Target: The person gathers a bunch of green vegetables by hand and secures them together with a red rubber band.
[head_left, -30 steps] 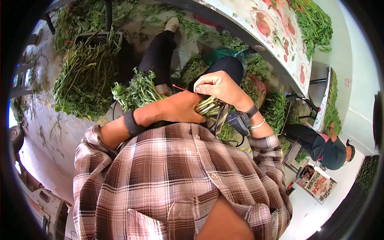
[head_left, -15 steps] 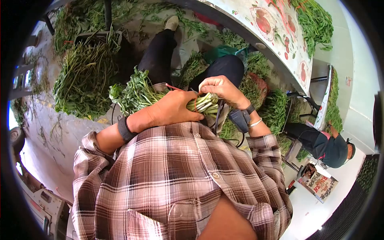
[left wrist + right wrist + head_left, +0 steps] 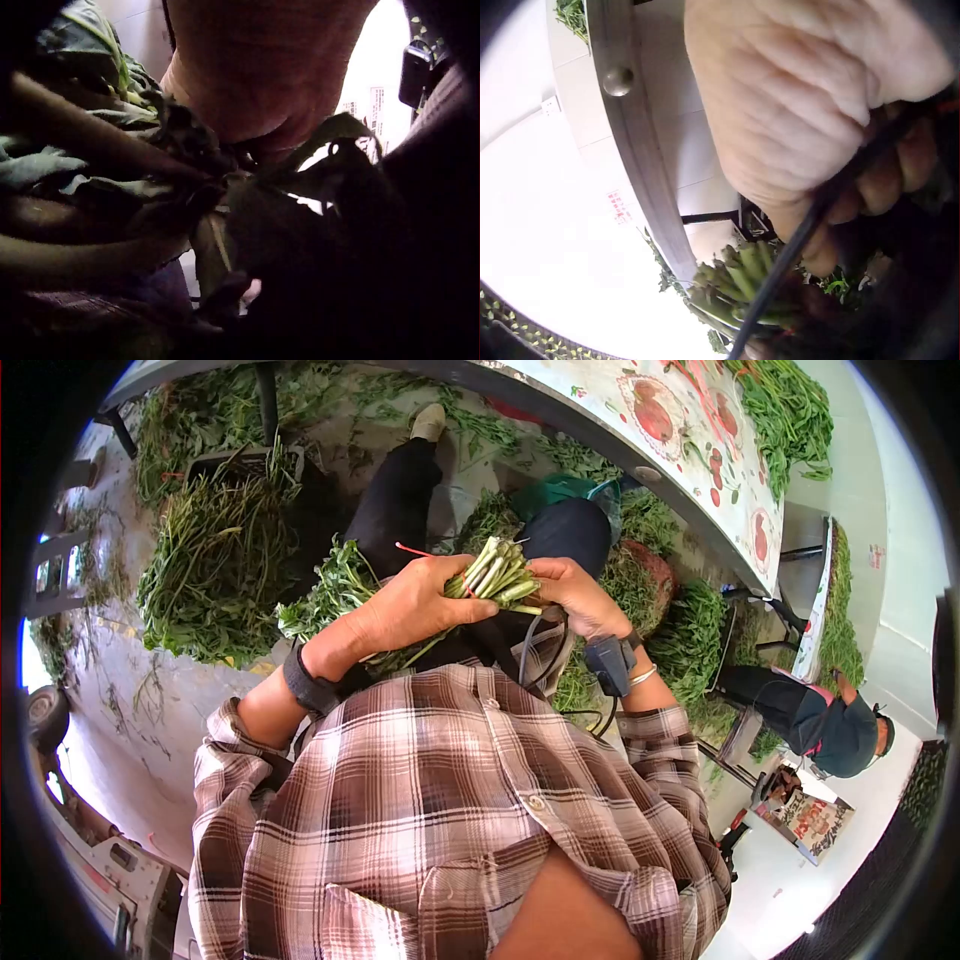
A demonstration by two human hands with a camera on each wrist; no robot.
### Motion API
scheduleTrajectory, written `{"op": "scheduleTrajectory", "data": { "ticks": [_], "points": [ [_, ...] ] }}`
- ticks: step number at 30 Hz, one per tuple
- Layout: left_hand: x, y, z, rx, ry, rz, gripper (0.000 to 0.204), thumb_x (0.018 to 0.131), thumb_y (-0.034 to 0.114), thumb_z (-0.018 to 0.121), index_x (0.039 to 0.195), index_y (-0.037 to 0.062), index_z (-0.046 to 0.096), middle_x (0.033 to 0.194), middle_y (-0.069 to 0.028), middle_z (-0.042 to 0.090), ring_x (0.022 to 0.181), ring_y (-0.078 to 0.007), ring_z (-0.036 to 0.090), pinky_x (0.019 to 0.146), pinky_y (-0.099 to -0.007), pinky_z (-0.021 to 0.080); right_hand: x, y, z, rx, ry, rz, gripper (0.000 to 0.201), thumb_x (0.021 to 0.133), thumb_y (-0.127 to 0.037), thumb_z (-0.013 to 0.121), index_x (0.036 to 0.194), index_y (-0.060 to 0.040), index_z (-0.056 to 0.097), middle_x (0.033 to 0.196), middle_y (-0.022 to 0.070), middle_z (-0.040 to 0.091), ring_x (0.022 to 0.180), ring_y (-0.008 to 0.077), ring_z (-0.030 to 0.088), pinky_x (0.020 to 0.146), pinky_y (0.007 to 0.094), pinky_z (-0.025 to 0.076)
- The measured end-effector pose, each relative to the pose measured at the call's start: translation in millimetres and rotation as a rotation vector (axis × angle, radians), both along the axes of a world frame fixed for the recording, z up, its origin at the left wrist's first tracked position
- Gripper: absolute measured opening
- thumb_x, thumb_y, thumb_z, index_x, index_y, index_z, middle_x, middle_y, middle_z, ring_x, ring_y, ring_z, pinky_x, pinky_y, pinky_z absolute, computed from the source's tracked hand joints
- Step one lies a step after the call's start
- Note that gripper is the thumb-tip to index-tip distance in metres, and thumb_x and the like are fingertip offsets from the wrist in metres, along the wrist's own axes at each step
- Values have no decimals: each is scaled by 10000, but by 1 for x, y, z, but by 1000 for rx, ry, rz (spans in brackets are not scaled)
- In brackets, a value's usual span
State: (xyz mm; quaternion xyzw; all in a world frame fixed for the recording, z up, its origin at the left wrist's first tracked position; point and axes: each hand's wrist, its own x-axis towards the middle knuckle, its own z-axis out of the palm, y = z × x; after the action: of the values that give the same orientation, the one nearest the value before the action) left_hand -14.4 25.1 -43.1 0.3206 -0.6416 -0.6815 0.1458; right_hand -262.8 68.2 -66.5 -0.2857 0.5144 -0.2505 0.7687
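A bunch of leafy greens [image 3: 335,595] lies across the lap, leaves to the left and pale cut stem ends to the right. My left hand [image 3: 420,600] grips it around the stems, thumb along the near side. A thin red tie [image 3: 412,550] sticks out above that hand, with a bit of red showing on the stems. My right hand [image 3: 578,598] is right beside the cut ends, fingers curled in the right wrist view; I cannot tell what its fingertips hold. The cut stems [image 3: 739,285] show below it there. Leaves [image 3: 105,52] fill the left wrist view's upper left.
A crate heaped with greens [image 3: 215,560] stands at the left. A table with a fruit-patterned cover [image 3: 640,450] is ahead at the right, more greens [image 3: 790,430] on it. A black cable [image 3: 780,262] hangs by my right hand. Another person [image 3: 840,730] sits at far right.
The bunch has tilted so its cut ends point up toward the head camera. The left hand has turned with it, and the right hand has lowered beside the stem ends.
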Motion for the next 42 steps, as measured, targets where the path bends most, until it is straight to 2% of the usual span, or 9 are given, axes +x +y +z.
{"op": "scheduleTrajectory", "data": {
  "ticks": [5,7,10,16,19,24,27,38,42],
  "points": [
    [-7,1,-19,74,91,105,367,837,208,694,1075,-47,578,893,-73,637,818,-113,569,762,-282,475,16,2,12,-15,330,258,142,894,-107,605,965,-21,691,814,11,667,733,61,584,650,203,452],
    [-8,-3,-25,138,78,148,366,863,180,679,1127,-37,550,943,-27,618,862,-75,535,793,-257,462,30,11,-2,-307,217,81,152,891,-95,591,941,17,679,821,24,685,744,105,604,673,247,473],
    [-7,-8,-26,126,64,175,358,855,177,685,1104,-44,553,919,-18,608,836,-70,524,766,-251,457,39,10,-4,-630,417,205,150,877,-81,586,927,43,654,758,68,665,684,110,590,638,275,473],
    [-11,-6,-31,-25,-7,155,368,744,184,729,958,-49,543,742,-124,609,695,-143,560,659,-329,476,41,21,22,-597,520,230,133,876,-90,582,888,34,626,664,91,552,619,86,497,585,266,429],
    [-12,-6,-21,-84,-89,54,421,743,160,749,1074,-7,549,881,-97,644,801,-109,570,754,-282,474,38,19,27,-517,417,164,137,877,-95,583,870,37,619,660,58,549,618,81,482,584,258,417],
    [-18,0,-36,-251,-110,118,393,735,195,744,972,-10,507,814,-207,627,800,-382,628,684,-394,487,47,16,31,-600,453,175,123,868,-86,582,850,31,617,661,53,566,613,89,494,574,271,410],
    [-24,0,-45,-381,-192,131,398,754,267,711,930,-7,483,788,-248,618,805,-436,604,680,-488,483,54,11,40,-595,505,250,125,857,-86,582,816,31,599,648,89,554,602,109,505,567,287,412],
    [-34,6,-54,-438,-280,23,338,775,243,662,910,2,468,777,-228,627,791,-419,622,690,-493,494,50,5,40,-807,663,300,109,839,-94,579,772,-11,559,657,169,563,595,351,561,542,395,433],
    [-38,10,-61,-455,-213,-51,342,794,261,656,916,-6,480,817,-229,633,804,-418,623,710,-483,498,49,6,35,-971,754,303,97,830,-94,589,774,-19,561,675,146,556,614,324,569,550,389,442]
  ]
}}
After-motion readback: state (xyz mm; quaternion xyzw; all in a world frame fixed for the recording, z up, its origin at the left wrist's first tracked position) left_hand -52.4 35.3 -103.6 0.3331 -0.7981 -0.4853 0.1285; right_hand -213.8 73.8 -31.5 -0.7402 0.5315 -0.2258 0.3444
